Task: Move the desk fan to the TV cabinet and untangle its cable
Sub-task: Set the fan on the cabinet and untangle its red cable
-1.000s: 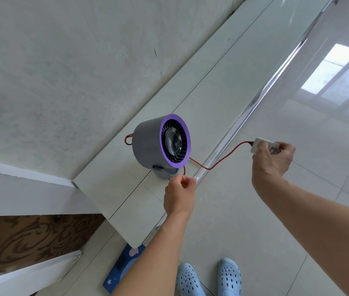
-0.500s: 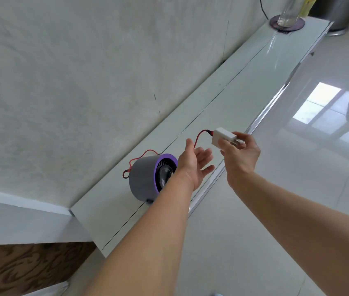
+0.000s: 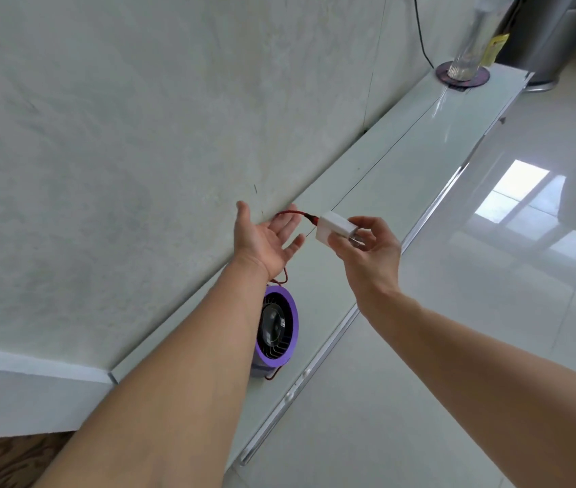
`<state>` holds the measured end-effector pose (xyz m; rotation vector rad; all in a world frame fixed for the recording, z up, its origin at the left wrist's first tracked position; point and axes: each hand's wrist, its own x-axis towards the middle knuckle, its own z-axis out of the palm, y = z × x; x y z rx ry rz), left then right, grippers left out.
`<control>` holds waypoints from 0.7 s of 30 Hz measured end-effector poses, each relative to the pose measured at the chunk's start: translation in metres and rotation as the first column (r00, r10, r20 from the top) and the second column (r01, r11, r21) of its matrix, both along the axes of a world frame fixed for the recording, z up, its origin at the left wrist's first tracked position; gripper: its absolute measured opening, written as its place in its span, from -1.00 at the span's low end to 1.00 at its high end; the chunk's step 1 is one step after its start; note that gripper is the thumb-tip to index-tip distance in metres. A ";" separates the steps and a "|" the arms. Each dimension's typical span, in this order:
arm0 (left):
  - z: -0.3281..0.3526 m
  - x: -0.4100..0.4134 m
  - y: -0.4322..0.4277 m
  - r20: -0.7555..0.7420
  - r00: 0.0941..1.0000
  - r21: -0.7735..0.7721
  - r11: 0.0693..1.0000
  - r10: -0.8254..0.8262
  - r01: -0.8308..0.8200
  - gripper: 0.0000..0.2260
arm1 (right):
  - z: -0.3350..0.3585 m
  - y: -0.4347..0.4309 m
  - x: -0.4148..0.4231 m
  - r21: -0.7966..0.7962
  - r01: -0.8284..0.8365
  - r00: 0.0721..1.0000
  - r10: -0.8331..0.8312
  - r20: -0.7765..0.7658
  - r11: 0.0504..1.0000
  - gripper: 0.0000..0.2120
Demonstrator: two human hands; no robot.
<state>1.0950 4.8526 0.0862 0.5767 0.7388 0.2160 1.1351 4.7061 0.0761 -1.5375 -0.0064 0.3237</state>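
A grey desk fan [image 3: 276, 331] with a purple front ring stands on the long white TV cabinet [image 3: 402, 177], partly hidden by my left forearm. Its thin red cable [image 3: 288, 215] runs up from the fan, passes behind my left hand and ends in a white plug adapter [image 3: 334, 225]. My right hand [image 3: 371, 253] pinches that adapter above the cabinet. My left hand [image 3: 265, 237] is raised just left of it, palm up and fingers spread, with the cable draped over the fingers.
A pale stone wall rises behind the cabinet. At its far end a clear glass vase [image 3: 464, 51] stands on a dark round mat, with a black wire [image 3: 420, 33] and a grey cylinder [image 3: 554, 40] nearby. Glossy floor tiles [image 3: 490, 311] lie to the right.
My right hand has carried the adapter from the right, over the floor, up to above the cabinet. My left hand left the fan's base and rose, open, under the cable. The view tilted up.
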 end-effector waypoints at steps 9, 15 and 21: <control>0.013 -0.035 0.053 0.008 0.991 0.041 0.990 0.136 -0.136 -0.32 | 0.018 0.031 -0.011 -0.027 -0.129 0.990 0.131 0.050 0.991 -0.75; 0.015 -0.058 0.068 -0.043 0.992 0.081 0.990 0.121 -0.117 -0.40 | 0.020 0.050 -0.014 -0.068 -0.127 0.991 0.129 0.026 0.990 -0.75; 0.012 -0.066 0.070 -0.133 0.988 0.123 0.990 0.079 -0.063 -0.53 | 0.015 0.061 -0.008 -0.102 -0.120 0.993 0.119 -0.017 0.988 -0.75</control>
